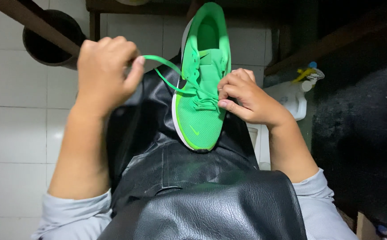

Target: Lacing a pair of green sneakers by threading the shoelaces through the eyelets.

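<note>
While green sneaker (201, 84) lies on black leather apron (189, 178) over lap, toe toward wearer, left hand (103, 73) pinches end of green lace (164, 66), fingers closed on it, lace drawn taut up and left. Right hand (247, 100) rests against sneaker's right side, fingers curled narrow at eyelets, touching laces. White tiled floor (15, 111) below; white plastic jug (291, 98) near right.

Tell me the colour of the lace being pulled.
Bright green lace, matching the shoe; head view.

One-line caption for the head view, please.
Left hand pulls a green lace taut while right hand steadies the green shoe on a black apron.
</note>
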